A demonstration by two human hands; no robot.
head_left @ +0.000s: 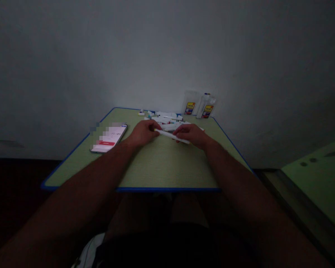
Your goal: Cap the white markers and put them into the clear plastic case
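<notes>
Clockwise positions are given about the white pen (165, 133), held just above or on the table (167, 167) (contact cannot be told), with twelve o'clock toward the wall (145, 56). At nine o'clock, well apart, lies the phone (110, 137), its screen lit. Nearer, also at nine, the left hand (143, 132) pinches the pen's yellowish end between thumb and fingers. The pen slants from just past nine to just past three; it is probably light, stiff plastic, smooth enough to slip or roll, and unlikely to break. The barrel's middle should give the steadiest hold, and the end a finer pinch. At twelve lies a loose pile (169, 116) of similar white pieces. At three, the right hand (194, 134) closes its fingertips on the barrel, short of the far end. Between one and two, clear packets (190, 107) stand near the wall.
</notes>
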